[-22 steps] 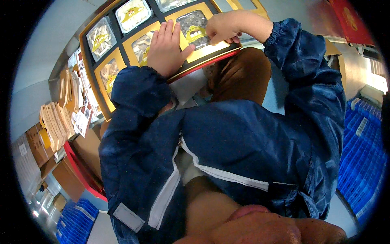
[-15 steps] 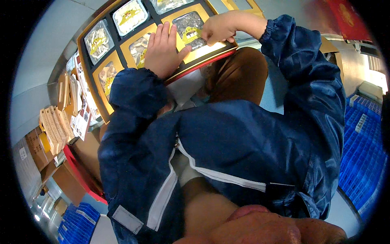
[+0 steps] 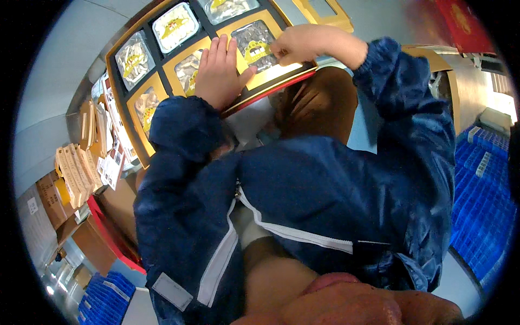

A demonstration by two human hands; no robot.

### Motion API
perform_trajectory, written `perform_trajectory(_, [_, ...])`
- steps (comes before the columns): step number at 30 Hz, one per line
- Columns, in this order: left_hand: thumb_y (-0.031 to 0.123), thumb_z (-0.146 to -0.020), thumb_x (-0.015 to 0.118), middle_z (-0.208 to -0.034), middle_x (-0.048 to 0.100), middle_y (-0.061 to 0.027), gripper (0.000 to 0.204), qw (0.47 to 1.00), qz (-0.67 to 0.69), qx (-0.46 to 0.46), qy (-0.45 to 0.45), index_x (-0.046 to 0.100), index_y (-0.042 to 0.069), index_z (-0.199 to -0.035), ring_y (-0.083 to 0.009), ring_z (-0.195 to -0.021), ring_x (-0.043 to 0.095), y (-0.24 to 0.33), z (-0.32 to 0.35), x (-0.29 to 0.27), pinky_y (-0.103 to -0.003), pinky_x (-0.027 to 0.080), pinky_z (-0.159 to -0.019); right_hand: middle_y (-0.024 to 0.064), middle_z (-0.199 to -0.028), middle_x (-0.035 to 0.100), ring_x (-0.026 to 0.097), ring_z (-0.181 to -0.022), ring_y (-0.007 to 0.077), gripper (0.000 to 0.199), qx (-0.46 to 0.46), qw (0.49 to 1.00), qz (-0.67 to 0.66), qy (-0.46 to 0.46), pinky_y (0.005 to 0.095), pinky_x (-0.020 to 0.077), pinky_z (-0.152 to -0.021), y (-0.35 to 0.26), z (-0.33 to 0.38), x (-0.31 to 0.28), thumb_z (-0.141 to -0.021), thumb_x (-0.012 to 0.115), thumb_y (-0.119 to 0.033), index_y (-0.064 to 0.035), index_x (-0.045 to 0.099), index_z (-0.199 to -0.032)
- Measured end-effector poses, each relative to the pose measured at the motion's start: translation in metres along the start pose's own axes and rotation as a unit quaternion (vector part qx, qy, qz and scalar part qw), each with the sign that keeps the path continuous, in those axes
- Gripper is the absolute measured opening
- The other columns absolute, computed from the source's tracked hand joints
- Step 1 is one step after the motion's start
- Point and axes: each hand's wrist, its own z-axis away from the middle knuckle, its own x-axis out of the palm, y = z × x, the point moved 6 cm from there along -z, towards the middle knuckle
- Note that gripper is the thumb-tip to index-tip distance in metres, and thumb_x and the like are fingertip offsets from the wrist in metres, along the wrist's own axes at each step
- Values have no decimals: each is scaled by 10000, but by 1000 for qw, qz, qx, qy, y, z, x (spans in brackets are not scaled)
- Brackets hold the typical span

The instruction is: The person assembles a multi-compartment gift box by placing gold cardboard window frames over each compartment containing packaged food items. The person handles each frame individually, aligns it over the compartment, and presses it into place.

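Observation:
A wide gift box (image 3: pixel 292 72) with black dividers and a red front edge lies before me, its compartments holding clear packs of dried food. Gold card frame (image 3: pixel 275 20) surrounds a pack of dark dried pieces (image 3: pixel 253 46) at the right. My right hand (image 3: pixel 299 46) rests on that frame's right side, fingers curled in; anything between them is hidden. Flat on the box, fingers stretched out, my left hand (image 3: pixel 218 78) lies between this frame and another gold-framed pack (image 3: pixel 186 73). A third framed pack (image 3: pixel 146 108) sits at the left. Packs without frames (image 3: pixel 175 26) fill the far row.
More gold card frames (image 3: pixel 324 16) lie beyond the box at the right. Printed papers (image 3: pixel 112 165) and stacked tan boards (image 3: pixel 76 174) stand at the left, near a red-edged box (image 3: pixel 112 233). Blue crates (image 3: pixel 482 200) are piled at the right, with another blue stack (image 3: pixel 105 297) lower left.
The fingers of my right hand have drawn in more tightly, and its wrist has shifted slightly right. My left hand stays flat on the box. The whole view has moved slightly.

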Motion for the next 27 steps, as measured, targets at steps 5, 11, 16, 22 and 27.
perform_trajectory(5, [510,-900,661,-1413,500,-273,758,999,-20,-14,34,497,-80,-1347,-414,-1336,461,5,-9,-9,-501,382,-1088,102,-1191,670,632,-1091,301,278,153,909,85,379,443,507,-900,9,40,-19,-940,628,-288,-90,673,-1129])
perform_trajectory(11, [548,-914,632,-1444,478,-278,790,999,2,-40,-17,481,-84,-1364,-403,-1378,427,1,-17,10,-499,332,-1135,75,-1431,554,429,-1399,249,501,149,906,199,343,499,306,-1164,0,31,13,-989,541,-402,-93,562,-1382])
perform_trajectory(16, [571,-918,615,-1464,467,-265,816,998,-11,-42,36,466,-80,-1387,-392,-1395,415,-2,-19,6,-497,326,-1143,67,-1386,581,438,-1391,239,504,118,881,193,415,513,272,-1176,6,17,6,-965,545,-436,-79,602,-1315])
perform_trajectory(22, [546,-912,640,-1455,475,-279,812,997,-16,-67,22,460,-81,-1394,-402,-1377,440,-11,-21,14,-511,332,-1143,111,-1448,542,407,-1427,257,552,130,889,203,389,506,260,-1186,14,-6,12,-974,533,-466,-79,577,-1366])
perform_trajectory(27, [381,-891,714,-1460,451,-312,757,967,148,-208,10,441,-111,-1397,-456,-1392,394,-38,-13,-49,-472,330,-1154,173,-1315,623,569,-1238,347,511,152,855,2,496,477,419,-1062,64,5,-26,-985,543,-450,-52,596,-1300])
